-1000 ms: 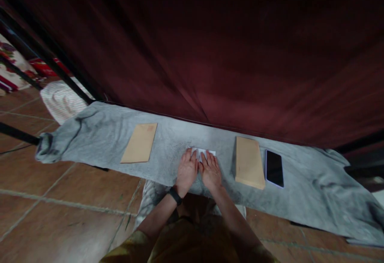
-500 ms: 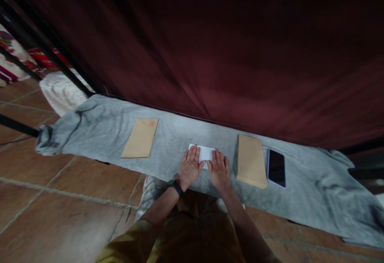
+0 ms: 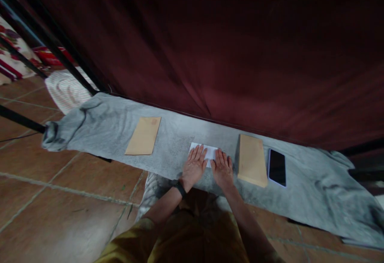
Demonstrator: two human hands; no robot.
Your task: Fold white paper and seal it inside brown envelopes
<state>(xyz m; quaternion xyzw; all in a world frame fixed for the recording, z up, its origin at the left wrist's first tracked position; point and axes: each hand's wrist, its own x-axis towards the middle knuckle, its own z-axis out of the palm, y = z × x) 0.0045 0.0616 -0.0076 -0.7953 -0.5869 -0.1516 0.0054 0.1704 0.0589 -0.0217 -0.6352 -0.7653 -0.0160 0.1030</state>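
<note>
A small white sheet of paper (image 3: 211, 153), looking folded, lies on the grey cloth in front of me. My left hand (image 3: 194, 167) presses flat on its left part, fingers stretched out, a dark band on the wrist. On the right edge of the paper rests my right hand (image 3: 222, 170), also flat with its fingers extended. Both hands cover much of the sheet. To the left lies a single brown envelope (image 3: 144, 136) with a small reddish mark near its top corner. A stack of brown envelopes (image 3: 252, 160) sits just right of my right hand.
A phone (image 3: 277, 167) with a dark screen and a pale purple edge lies right of the stack. The grey cloth (image 3: 102, 127) covers a long narrow surface, rumpled at both ends. Behind it hangs a dark red curtain (image 3: 210, 55). Black metal bars (image 3: 60, 55) stand at the left.
My left hand has shifted slightly across the paper to the right, its fingers a little more spread. The whole view has moved a little. The envelopes and phone stay put.
</note>
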